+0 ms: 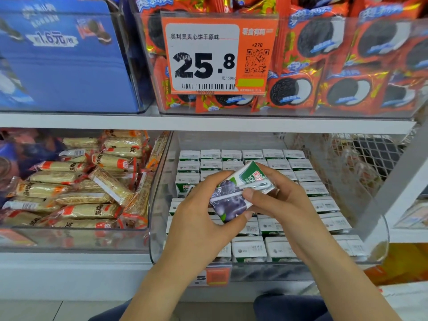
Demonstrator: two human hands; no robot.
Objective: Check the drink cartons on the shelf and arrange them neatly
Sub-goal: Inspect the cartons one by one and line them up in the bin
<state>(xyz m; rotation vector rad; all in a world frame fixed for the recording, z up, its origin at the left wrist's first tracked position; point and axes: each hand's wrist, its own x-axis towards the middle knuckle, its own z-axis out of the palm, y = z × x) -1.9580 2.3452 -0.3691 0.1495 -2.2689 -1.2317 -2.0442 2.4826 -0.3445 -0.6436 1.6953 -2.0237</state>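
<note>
Shop: price tag, stocked shelves

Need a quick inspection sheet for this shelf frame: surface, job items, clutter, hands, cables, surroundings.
Surface: white lower shelf carrying a clear bin with a curved front wall.
Job's things: drink cartons stand in rows in the bin, tops up; one held carton, grape picture and straw facing up, lifted above the rows and tilted.
Clutter: nothing seen loose among the rows.
Hands: left hand grips the carton's lower end; right hand holds its upper end, fingers curled round it.
Cables: nothing seen.
Surroundings: bar snack packs piled in the bin to the left; cookie packs on the shelf above; orange price tag; wire mesh at right.
</note>
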